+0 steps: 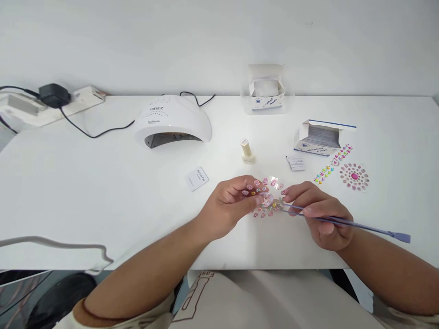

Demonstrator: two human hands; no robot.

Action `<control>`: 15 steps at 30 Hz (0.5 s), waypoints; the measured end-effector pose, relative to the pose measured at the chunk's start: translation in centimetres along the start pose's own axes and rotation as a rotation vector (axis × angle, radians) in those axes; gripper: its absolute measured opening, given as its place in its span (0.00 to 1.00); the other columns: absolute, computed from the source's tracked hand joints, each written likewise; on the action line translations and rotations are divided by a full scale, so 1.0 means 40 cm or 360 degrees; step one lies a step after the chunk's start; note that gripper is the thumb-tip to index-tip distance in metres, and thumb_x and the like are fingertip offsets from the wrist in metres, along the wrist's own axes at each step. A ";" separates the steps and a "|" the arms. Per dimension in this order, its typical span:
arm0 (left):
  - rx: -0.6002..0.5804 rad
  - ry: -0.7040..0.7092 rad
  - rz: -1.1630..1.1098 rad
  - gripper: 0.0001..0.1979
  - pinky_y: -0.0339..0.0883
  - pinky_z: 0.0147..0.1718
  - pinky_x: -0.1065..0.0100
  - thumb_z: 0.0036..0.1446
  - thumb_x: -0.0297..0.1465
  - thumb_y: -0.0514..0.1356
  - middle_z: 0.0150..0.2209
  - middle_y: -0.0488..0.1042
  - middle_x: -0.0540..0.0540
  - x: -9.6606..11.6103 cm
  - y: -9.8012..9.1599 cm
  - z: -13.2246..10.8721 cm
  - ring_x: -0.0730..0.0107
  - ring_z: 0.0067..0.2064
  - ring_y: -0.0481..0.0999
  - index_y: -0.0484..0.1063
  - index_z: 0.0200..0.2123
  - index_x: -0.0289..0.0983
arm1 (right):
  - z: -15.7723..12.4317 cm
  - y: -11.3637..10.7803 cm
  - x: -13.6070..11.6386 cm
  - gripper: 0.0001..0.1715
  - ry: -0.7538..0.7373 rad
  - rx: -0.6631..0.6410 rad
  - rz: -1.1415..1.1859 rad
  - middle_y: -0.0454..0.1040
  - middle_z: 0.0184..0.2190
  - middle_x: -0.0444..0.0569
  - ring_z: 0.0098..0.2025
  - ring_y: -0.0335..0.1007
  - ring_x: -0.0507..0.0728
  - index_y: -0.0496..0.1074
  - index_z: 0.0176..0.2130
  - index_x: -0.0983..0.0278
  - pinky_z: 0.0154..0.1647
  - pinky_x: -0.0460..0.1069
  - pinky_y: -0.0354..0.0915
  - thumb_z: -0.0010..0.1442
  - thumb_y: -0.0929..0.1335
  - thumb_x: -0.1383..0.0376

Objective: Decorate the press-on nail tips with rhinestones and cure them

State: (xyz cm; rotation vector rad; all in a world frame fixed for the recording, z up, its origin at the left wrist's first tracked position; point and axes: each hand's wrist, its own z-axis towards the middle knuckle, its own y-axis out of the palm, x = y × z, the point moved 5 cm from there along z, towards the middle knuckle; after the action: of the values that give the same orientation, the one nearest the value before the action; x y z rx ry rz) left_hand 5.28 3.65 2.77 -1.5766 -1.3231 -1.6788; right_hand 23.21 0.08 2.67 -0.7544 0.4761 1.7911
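My left hand (pixel 231 203) is curled, its fingertips pinching a round clear sheet of pink gem stickers (pixel 266 201) just above the white table (pixel 103 192). My right hand (pixel 320 217) is closed around a long thin purple stick (pixel 360 225). The stick's tip touches the sticker sheet near its middle, and its flat end points right. The nails on my left hand carry small coloured decorations.
A white nail lamp (pixel 172 122) stands at the back left, its cable running to a power strip (pixel 51 105). A small polish bottle (pixel 247 151), two alcohol pad boxes (pixel 265 93) (pixel 320 137), loose pad sachets (pixel 198 177) and more gem stickers (pixel 354 176) lie around.
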 end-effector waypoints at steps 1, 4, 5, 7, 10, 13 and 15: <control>-0.0016 -0.0002 0.0019 0.02 0.63 0.24 0.76 0.53 0.25 0.64 0.28 0.72 0.51 0.002 0.003 0.000 0.79 0.27 0.68 0.76 0.31 0.37 | -0.001 -0.001 0.000 0.20 -0.0007 0.0021 0.0002 0.76 0.34 0.52 0.44 0.71 0.62 0.70 0.54 0.61 0.45 0.63 0.69 0.65 0.62 0.60; -0.0038 -0.0048 0.0086 0.01 0.61 0.23 0.75 0.52 0.25 0.64 0.26 0.70 0.52 0.004 0.011 0.000 0.78 0.25 0.67 0.75 0.31 0.36 | 0.001 -0.003 -0.002 0.20 -0.0017 0.0068 0.0005 0.76 0.33 0.52 0.43 0.71 0.62 0.70 0.53 0.61 0.45 0.65 0.70 0.64 0.62 0.60; -0.0045 -0.0074 0.0107 0.01 0.61 0.23 0.74 0.53 0.26 0.64 0.26 0.69 0.51 0.003 0.012 -0.001 0.78 0.25 0.67 0.75 0.30 0.36 | 0.002 -0.003 -0.002 0.20 -0.0018 0.0072 0.0008 0.76 0.33 0.52 0.43 0.71 0.62 0.71 0.53 0.61 0.45 0.65 0.70 0.64 0.62 0.60; -0.0071 -0.0121 0.0136 0.01 0.60 0.23 0.74 0.54 0.27 0.64 0.26 0.70 0.51 0.000 0.015 -0.003 0.77 0.26 0.67 0.74 0.30 0.36 | 0.003 -0.002 -0.003 0.20 -0.0016 0.0059 0.0007 0.76 0.33 0.53 0.42 0.72 0.62 0.71 0.53 0.60 0.43 0.64 0.70 0.64 0.62 0.60; -0.0165 -0.0167 0.0151 0.04 0.61 0.23 0.74 0.57 0.30 0.62 0.26 0.70 0.50 -0.003 0.019 -0.008 0.77 0.26 0.67 0.73 0.30 0.36 | 0.002 0.000 -0.002 0.20 -0.0011 0.0049 -0.0014 0.76 0.32 0.52 0.40 0.73 0.62 0.70 0.54 0.59 0.38 0.61 0.71 0.65 0.62 0.60; -0.0213 -0.0167 0.0160 0.06 0.60 0.23 0.74 0.59 0.30 0.61 0.25 0.69 0.50 -0.003 0.020 -0.009 0.77 0.26 0.65 0.72 0.29 0.35 | 0.002 0.000 -0.002 0.20 -0.0015 0.0071 0.0003 0.75 0.31 0.53 0.38 0.73 0.61 0.71 0.54 0.61 0.37 0.60 0.72 0.64 0.62 0.60; -0.0198 -0.0156 0.0192 0.06 0.60 0.23 0.74 0.59 0.31 0.61 0.25 0.68 0.51 -0.004 0.018 -0.010 0.77 0.26 0.64 0.72 0.30 0.35 | 0.003 0.001 -0.003 0.20 -0.0026 0.0079 0.0025 0.74 0.32 0.53 0.38 0.72 0.61 0.71 0.54 0.62 0.36 0.60 0.72 0.64 0.62 0.62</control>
State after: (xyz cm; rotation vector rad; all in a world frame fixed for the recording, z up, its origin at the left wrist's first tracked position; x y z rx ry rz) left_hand 5.73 2.95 2.91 -1.7938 -1.1642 -1.6564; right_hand 23.17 0.06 2.85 -0.7027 0.5148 1.7927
